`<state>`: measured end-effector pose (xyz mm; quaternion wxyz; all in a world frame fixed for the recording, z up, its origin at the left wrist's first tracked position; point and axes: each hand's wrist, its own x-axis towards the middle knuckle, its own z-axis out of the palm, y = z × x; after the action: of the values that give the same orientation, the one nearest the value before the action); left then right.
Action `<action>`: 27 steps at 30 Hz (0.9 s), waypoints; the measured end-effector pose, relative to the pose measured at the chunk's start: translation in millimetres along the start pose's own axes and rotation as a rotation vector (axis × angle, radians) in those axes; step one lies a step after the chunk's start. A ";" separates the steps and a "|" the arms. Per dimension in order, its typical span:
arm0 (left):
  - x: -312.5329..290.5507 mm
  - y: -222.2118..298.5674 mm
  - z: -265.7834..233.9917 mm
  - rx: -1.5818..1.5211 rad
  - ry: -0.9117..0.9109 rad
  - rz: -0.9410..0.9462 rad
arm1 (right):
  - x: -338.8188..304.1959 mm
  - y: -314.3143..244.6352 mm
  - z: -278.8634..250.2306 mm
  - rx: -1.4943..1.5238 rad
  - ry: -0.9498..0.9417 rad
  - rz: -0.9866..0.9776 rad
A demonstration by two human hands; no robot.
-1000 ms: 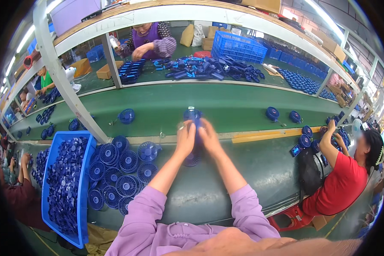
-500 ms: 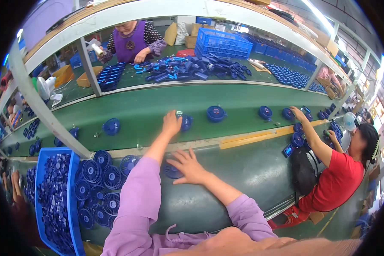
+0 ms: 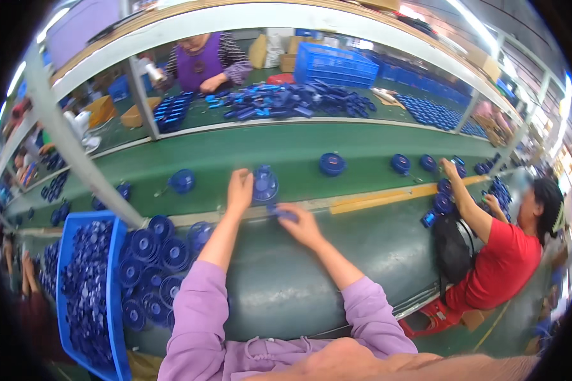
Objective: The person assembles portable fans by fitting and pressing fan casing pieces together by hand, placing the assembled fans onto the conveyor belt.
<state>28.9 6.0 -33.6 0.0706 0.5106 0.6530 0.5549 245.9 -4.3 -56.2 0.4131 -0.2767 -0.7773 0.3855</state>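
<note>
On the near side of the green conveyor belt (image 3: 368,184), my left hand (image 3: 239,189) grips the left edge of a blue fan head (image 3: 265,184), tilted up. Its fingertips are partly hidden behind the fan. Closer to me, my right hand (image 3: 303,227) pinches a blue round fan grille (image 3: 286,214), seen nearly edge-on and blurred, just below the fan head. Further fan heads lie spaced along the belt, one (image 3: 182,181) left of my hands and another (image 3: 332,164) to the right.
Left of my arms, blue grilles (image 3: 145,246) lie heaped beside a blue bin (image 3: 116,279) of small blue parts. At the right, a person in red (image 3: 499,273) handles fans beside a black bag (image 3: 454,254). Across the belt, a person in purple (image 3: 200,62) sits behind piled blue parts.
My right hand has lifted the grille off the near table and carried it up toward the belt. My left hand has tilted the fan head and shifted slightly left with it.
</note>
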 end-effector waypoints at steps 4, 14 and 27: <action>-28.8 -5.2 -37.0 -0.460 0.057 -0.367 | 9.6 -34.6 -2.3 0.130 0.067 0.130; -120.0 61.1 -76.5 -1.464 -0.109 -0.687 | 2.5 -83.1 39.1 0.318 0.013 0.121; -156.8 80.9 -82.4 -0.765 0.305 -0.235 | -38.2 -100.8 86.2 0.218 -0.273 -0.194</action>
<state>95.7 -175.7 -12.7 0.2199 0.2819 0.4568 0.8145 180.2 -120.3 -20.2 0.3666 -0.0996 -0.8027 0.4597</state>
